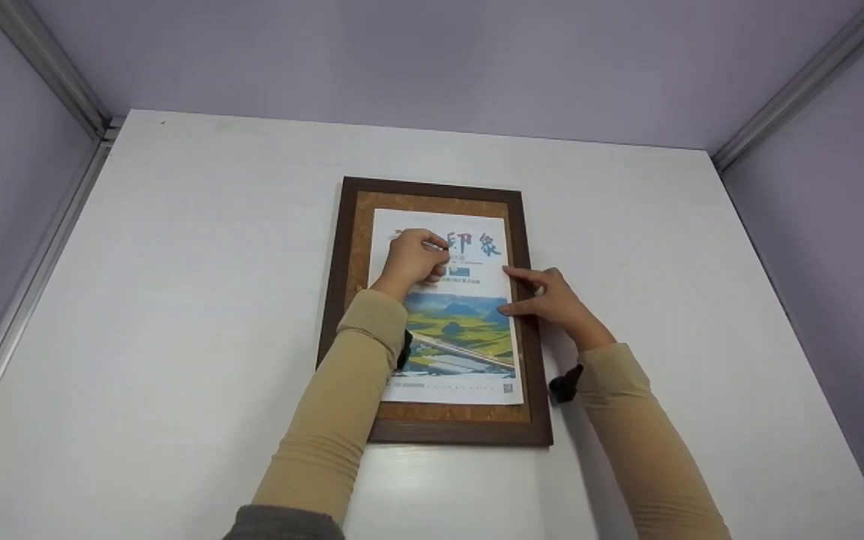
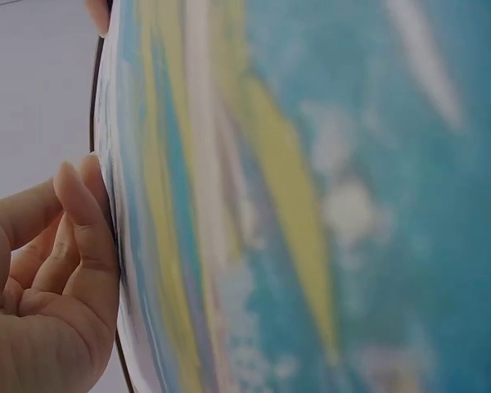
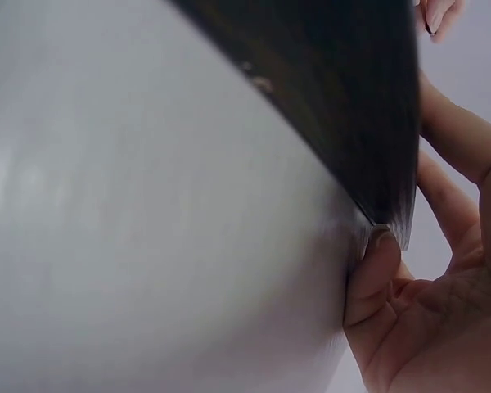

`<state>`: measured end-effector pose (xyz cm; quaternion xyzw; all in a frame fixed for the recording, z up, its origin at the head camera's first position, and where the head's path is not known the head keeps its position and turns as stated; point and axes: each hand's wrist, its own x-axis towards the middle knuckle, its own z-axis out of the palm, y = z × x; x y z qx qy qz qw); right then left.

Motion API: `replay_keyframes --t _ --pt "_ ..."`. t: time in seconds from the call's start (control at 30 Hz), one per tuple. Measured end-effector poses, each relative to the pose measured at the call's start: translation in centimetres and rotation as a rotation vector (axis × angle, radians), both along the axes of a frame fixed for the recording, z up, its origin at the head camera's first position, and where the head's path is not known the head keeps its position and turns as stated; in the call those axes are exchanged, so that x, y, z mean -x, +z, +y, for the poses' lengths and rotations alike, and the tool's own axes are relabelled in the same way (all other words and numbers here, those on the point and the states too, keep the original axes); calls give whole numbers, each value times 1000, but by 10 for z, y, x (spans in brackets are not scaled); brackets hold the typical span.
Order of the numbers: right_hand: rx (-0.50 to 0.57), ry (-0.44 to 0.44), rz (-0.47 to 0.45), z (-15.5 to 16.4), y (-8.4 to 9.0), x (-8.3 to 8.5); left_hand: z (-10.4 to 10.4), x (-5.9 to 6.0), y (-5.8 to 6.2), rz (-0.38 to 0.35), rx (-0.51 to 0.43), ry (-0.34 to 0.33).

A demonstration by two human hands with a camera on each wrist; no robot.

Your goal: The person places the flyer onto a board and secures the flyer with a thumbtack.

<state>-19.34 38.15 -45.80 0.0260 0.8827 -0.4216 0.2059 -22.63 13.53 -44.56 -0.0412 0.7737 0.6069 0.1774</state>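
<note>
— Where exactly is the poster [image 1: 454, 307]?
— Inside the dark brown frame [image 1: 462, 433], face out on its mottled brown backing [image 1: 439, 412]. Strips of backing show above and below; the right-hand strip is narrower than the left one at the top, so the sheet sits slightly off-centre.

— And the right grip [image 1: 559, 304]?
— It is unclenched. Forefinger and thumb are spread, their tips touching the poster along its right edge, one above the other. I'd judge that two separated contacts help stop the sheet sliding or turning.

— The left one?
— The left grip [image 1: 413, 259] is over the printed heading, thumb and forefinger pinched on what looks like a small dark object [image 3: 430, 31]. It's too small to name. A fingertip pinch would suit something that tiny, leaving the rest of the hand off the paper.

— Why come in from opposite sides?
— Probably so that neither arm crosses the other. The left forearm does hide the poster's left edge, though, so I can't tell how that side lies.

— What carries the frame?
— A broad white surface [image 1: 177, 300]; whether upright or flat, I can't tell.
</note>
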Motion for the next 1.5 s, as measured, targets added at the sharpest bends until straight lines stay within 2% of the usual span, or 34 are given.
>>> replay_keyframes --t 0.33,0.53,0.73,1.1,1.33,1.5 --pt "-16 -1 17 -1 0 -1 10 11 -3 -44 -12 3" --pt "-20 0 11 -5 0 -2 10 11 -4 -65 -25 47" --pt "-34 0 3 -2 0 -2 16 10 -5 -75 -26 51" --pt "-25 -4 1 -2 -2 -2 16 10 -8 -103 -46 167" --pt "18 51 49 2 -2 -4 21 12 -13 -102 -23 188" --pt "0 22 29 2 -1 -4 21 11 -13 -90 -9 209"
